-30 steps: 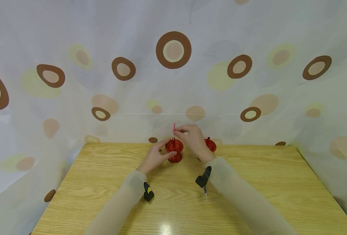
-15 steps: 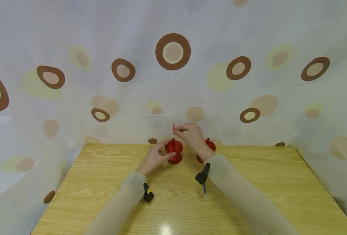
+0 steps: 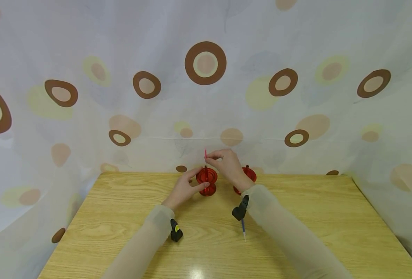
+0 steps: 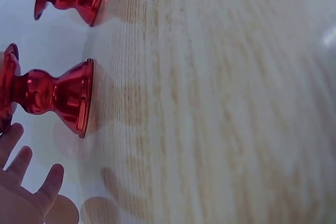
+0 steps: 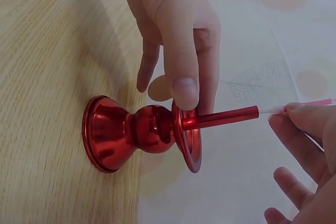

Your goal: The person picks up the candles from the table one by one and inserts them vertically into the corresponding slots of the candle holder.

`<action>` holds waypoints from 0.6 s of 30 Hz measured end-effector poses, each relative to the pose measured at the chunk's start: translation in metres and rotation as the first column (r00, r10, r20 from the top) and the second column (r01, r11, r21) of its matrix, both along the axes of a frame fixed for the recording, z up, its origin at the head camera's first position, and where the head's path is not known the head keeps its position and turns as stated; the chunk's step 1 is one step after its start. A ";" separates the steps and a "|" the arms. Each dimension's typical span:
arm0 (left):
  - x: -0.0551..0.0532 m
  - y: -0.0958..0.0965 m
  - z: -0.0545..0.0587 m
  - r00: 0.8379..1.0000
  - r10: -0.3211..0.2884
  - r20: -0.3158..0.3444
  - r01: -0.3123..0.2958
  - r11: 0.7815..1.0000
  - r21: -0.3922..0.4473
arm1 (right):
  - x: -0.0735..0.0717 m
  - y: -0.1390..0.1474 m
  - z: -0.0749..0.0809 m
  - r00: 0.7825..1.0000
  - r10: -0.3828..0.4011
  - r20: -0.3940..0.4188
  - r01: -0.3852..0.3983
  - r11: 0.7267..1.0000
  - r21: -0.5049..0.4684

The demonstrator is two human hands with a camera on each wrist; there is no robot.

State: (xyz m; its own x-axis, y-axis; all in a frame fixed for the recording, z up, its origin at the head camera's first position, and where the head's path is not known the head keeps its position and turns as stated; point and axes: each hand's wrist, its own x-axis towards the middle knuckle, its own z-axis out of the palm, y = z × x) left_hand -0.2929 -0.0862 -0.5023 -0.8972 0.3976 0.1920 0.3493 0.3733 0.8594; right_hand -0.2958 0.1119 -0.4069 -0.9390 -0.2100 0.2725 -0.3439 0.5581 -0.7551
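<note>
A shiny red metal candlestick [image 5: 153, 129] stands on the table, a thin tube rising from its dish. My left hand [image 3: 183, 190] holds the dish rim, thumb on the near side and fingers on the far side. Above the tube, my right hand [image 3: 228, 166] pinches a thin pink candle [image 5: 319, 102] between thumb and fingertips. The candle's narrow white end meets the tube's mouth in the right wrist view. Behind my right wrist a second red candlestick [image 3: 250, 173] is partly hidden; the left wrist view shows it upright with its own tube.
A thin blue candle [image 3: 243, 226] with a white end lies on the wooden table [image 3: 129, 217], partly under my right wrist's black camera [image 3: 240, 211]. A pale curtain [image 3: 206, 112] with printed circles hangs right behind the table's back edge.
My right hand and the pink candle have come down slightly toward the tube. My left hand keeps its hold on the rim. The head view has tilted up a little.
</note>
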 end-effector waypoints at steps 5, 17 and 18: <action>-0.001 0.000 0.000 1.000 0.002 0.008 -0.002 1.000 -0.003 | -0.001 0.001 -0.004 1.000 -0.005 0.029 0.006 1.000 -0.017; 0.001 0.000 0.003 1.000 0.003 0.012 -0.003 1.000 0.000 | 0.002 -0.001 -0.004 1.000 0.007 -0.014 -0.006 0.999 0.036; 0.002 0.000 0.003 1.000 0.003 0.010 -0.003 1.000 0.000 | 0.002 -0.001 -0.004 1.000 0.008 -0.016 -0.007 0.999 0.041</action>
